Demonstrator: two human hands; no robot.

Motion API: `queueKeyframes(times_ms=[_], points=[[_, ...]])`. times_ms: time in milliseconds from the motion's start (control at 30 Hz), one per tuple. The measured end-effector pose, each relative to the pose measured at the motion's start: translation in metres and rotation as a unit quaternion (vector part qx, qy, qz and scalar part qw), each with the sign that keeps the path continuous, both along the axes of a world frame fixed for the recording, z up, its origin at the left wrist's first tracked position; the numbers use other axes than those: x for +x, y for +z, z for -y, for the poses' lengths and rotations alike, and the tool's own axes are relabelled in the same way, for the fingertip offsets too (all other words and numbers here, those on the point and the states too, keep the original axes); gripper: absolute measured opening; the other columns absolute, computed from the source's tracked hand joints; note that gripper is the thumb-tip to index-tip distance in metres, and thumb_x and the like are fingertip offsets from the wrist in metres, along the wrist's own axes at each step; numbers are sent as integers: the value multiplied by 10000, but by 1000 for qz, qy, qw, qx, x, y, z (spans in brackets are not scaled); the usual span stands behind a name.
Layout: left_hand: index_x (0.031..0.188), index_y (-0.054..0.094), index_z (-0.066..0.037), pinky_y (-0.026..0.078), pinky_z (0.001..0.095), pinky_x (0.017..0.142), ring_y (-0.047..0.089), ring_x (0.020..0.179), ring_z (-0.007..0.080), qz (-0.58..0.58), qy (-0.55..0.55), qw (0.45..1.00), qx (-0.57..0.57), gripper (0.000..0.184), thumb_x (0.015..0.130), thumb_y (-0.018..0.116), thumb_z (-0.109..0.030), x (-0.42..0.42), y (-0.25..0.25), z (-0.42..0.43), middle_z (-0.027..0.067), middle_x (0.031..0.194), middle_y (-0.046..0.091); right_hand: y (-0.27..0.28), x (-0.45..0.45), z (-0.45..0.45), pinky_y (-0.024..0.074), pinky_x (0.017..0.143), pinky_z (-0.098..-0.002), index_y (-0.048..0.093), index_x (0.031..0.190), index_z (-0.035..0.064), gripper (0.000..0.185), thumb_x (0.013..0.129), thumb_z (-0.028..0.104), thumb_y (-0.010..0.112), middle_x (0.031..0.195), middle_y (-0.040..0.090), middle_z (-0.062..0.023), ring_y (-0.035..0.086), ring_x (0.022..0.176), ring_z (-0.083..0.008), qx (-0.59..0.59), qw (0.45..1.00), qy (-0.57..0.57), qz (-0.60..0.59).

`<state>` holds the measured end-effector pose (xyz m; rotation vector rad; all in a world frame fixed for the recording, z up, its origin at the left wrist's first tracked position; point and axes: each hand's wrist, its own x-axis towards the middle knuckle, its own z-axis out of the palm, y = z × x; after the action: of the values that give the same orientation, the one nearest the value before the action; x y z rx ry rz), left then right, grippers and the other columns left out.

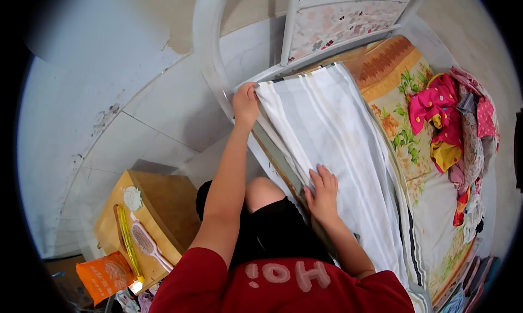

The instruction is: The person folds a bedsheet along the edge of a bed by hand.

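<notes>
A white and grey striped bed sheet (340, 122) lies folded in a long strip on the bed, its far end close to the headboard. At its far left corner, my left hand (246, 102) has its fingers closed on the sheet's edge. My right hand (323, 196) rests flat on the near left part of the sheet, fingers stretched out and a little apart. Beneath the sheet's left side, a grey-green layer shows along the bed's edge.
A white metal headboard (212, 46) with a floral panel (343, 27) stands beyond. A flowered mattress cover (400, 128) carries a heap of bright clothes (444, 117) at right. At left, a wooden cabinet (163, 204) holds a hairbrush (146, 239) and an orange bag (103, 275).
</notes>
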<state>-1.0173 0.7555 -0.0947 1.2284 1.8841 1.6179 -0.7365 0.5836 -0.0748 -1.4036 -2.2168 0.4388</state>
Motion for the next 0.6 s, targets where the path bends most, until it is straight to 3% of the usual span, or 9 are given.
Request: queueKeyframes(times_ms=[33,67,133,167,233,367,533,600], points=[[1003,625,4,494,247,555,574,606,97,-89,5,996,17,201,949,455,-90,-1,2,0,47,734,619,2,0,0,339,980,-488,561,1146,37,394,763,79,647,1248,479,-190,446,1156,-369,27,1000,-2,0],[1003,625,4,494,247,555,574,606,97,-87,4,996,18,201,949,455,-90,-2,4,-1,47,734,619,1,1,0,339,980,-488,561,1146,37,394,763,79,647,1248,479,-190,446,1156,-369,28,1000,-3,2],[1012,627,-5,491,254,563,578,612,102,-101,21,992,65,228,964,427,-104,-2,6,-2,41,740,622,-4,5,-5,429,844,-415,619,1007,21,243,765,19,628,1038,558,-160,514,982,-339,18,997,-7,-75],[1012,627,-5,491,254,563,578,612,102,-100,21,993,66,228,964,427,-104,1,15,1,41,740,622,0,7,-7,429,844,-415,619,1007,21,243,765,19,628,1038,558,-160,514,982,-339,19,997,-7,-74],[992,632,-8,501,255,655,609,712,120,113,10,993,17,223,951,421,-69,9,40,11,75,799,632,13,9,-11,438,717,-374,643,898,7,133,771,-24,616,847,552,-127,516,829,-305,23,996,-27,-83],[998,626,20,506,247,668,608,727,115,96,2,989,112,225,952,421,-60,6,29,3,65,850,633,32,20,-19,426,668,-350,657,888,13,99,797,-11,625,786,532,-117,512,754,-269,-67,982,-89,-151],[971,629,41,502,233,692,609,739,114,222,30,960,167,138,903,520,-11,6,18,-7,70,865,645,49,20,-13,429,628,-351,659,876,16,100,781,-9,642,749,525,-110,514,715,-270,-30,985,-90,-144],[952,629,36,497,235,691,608,737,116,207,51,964,156,113,881,549,-2,6,22,-5,72,863,647,48,17,-6,432,619,-358,659,871,21,109,767,-10,652,743,526,-112,519,714,-280,-29,987,-89,-134]])
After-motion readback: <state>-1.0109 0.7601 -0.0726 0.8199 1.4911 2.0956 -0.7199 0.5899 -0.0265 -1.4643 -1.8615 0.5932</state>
